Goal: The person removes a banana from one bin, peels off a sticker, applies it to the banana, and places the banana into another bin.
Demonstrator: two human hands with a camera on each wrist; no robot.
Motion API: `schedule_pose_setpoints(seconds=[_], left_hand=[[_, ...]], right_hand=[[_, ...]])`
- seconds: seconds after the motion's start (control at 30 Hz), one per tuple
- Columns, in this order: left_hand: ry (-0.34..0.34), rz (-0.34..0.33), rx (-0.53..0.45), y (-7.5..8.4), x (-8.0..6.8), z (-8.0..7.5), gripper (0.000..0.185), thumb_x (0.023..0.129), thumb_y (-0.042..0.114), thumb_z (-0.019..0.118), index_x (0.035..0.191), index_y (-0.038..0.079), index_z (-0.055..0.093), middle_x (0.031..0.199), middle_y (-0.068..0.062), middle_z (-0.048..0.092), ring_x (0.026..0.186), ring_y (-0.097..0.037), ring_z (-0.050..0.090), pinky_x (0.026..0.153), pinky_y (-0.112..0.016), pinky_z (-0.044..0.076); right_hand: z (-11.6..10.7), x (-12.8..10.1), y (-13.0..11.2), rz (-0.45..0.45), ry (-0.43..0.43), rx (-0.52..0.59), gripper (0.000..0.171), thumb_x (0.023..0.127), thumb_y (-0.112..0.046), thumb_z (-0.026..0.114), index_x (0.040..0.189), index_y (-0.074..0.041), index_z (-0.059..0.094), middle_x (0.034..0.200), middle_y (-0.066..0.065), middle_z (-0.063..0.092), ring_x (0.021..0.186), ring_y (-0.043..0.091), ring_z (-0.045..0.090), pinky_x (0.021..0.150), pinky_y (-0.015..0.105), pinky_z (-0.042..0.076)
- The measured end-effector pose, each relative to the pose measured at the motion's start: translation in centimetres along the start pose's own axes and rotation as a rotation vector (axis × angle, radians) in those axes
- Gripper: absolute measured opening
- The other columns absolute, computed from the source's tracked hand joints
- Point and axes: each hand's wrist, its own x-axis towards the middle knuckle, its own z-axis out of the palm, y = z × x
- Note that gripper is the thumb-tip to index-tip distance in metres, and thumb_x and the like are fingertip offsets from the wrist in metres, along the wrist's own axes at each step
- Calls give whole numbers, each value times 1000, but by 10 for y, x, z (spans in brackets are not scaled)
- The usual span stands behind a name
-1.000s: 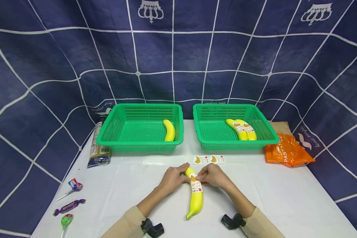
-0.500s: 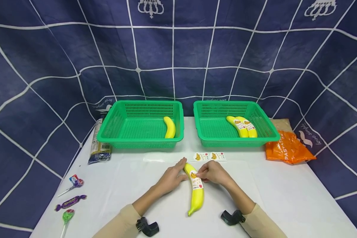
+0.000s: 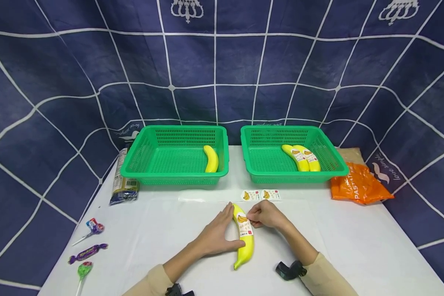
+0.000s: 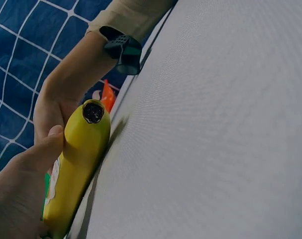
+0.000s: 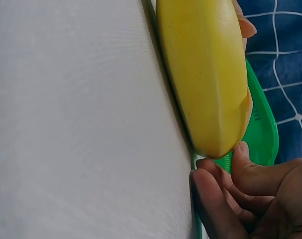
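Observation:
A yellow banana (image 3: 246,249) lies lengthwise on the white table, a banana-print sticker (image 3: 244,227) on its upper half. My left hand (image 3: 217,235) lies along its left side, fingers extended beside the far end. The left thumb (image 4: 51,144) touches the banana below the sticker. At the sticker's right edge is my right hand (image 3: 268,214), its fingers bent. In the right wrist view its thumb (image 5: 243,152) meets the banana's side, apart from the index finger. I cannot tell whether the right hand grips the sticker's edge.
A left green basket (image 3: 170,174) holds one banana (image 3: 211,159). Two stickered bananas (image 3: 301,158) lie in the right green basket (image 3: 299,174). Spare stickers (image 3: 260,195) lie on a backing strip. Lollipops (image 3: 84,269), a wrapped candy (image 3: 88,253) and food bags (image 3: 360,185) line the sides.
My left hand has slid toward me along the banana, its thumb now spread onto the lower part. The right fingertips have shifted slightly right, from over the sticker to its edge.

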Motion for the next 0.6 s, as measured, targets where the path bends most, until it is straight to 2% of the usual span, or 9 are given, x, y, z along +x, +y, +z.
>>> schedule_pose_setpoints(seconds=[0.23,0.4,0.6], left_hand=[[2,28,23,-1,-2,-1,112,78,76,56,156,6,16,165,-6,7,151,-25,19,120,-45,29],[8,21,38,-3,0,0,112,78,78,55,157,8,15,166,-3,8,151,-25,20,118,-46,32],[12,17,46,-3,0,1,113,78,80,53,157,9,14,166,-3,8,150,-25,22,118,-46,32]], right_hand=[[3,2,1,11,12,3,11,89,-3,67,89,6,73,69,7,69,59,11,66,58,27,60],[2,0,-3,45,48,-17,10,87,-7,70,92,3,72,74,7,70,62,12,67,59,28,59],[2,-8,-17,69,106,-114,20,83,-16,77,98,-3,72,80,3,70,72,13,65,65,28,56]])
